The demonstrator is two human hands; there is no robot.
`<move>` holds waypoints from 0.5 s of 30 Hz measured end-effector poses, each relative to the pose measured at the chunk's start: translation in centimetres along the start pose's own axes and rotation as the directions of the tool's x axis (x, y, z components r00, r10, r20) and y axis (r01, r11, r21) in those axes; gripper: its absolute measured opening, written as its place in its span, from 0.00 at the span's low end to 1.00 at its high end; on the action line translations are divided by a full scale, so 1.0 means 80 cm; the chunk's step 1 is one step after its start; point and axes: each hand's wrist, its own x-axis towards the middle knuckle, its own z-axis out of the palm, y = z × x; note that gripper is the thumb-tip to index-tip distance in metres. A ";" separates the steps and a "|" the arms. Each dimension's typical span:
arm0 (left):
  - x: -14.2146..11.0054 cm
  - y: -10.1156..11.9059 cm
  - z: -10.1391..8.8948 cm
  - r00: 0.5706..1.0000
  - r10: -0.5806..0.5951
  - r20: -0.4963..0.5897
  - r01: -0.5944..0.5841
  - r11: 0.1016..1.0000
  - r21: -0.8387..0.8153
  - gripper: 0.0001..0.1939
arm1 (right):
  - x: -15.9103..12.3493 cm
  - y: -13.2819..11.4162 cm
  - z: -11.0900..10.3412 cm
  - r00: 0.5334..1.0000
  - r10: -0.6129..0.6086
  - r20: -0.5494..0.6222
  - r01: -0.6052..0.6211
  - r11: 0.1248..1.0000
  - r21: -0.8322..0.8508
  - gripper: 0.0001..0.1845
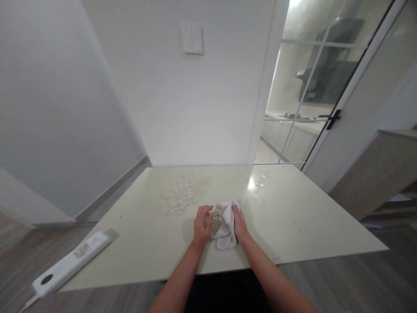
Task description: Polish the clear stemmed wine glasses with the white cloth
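Observation:
My left hand (203,225) is curled round a small clear glass (216,214), most of which is hidden by the fingers and the cloth. A crumpled white cloth (227,230) is gripped in my right hand (239,221), bunched against the glass's right side. Both hands are close together above the near middle of the pale table (293,226). Farther off to the left stands a cluster of several clear stemmed glasses (182,193). One more small stemmed glass (259,180) is at the back right, beside a bright reflection.
A white power strip (73,263) with a cable lies across the table's left front edge. White wall (195,108) with a light switch (192,39) rises behind the table. To the right is a glazed door with a black handle (332,118).

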 end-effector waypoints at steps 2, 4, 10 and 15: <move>-0.001 0.001 0.001 0.999 -0.045 0.030 0.044 0.999 0.016 0.13 | 0.002 0.001 -0.001 0.999 0.029 -0.044 -0.030 0.999 -0.027 0.25; 0.001 0.001 0.001 0.993 -0.112 0.025 0.112 0.993 0.024 0.13 | 0.003 0.001 -0.002 1.000 0.015 -0.026 -0.016 1.000 -0.017 0.25; 0.011 -0.003 0.002 0.929 -0.370 -0.013 0.368 0.927 -0.072 0.15 | -0.009 -0.012 0.002 0.969 -0.176 0.172 0.198 0.972 -0.124 0.31; 0.014 -0.012 0.005 0.873 -0.485 0.049 0.487 0.859 -0.157 0.19 | -0.016 -0.017 0.003 0.898 -0.373 0.235 0.426 0.870 -0.247 0.27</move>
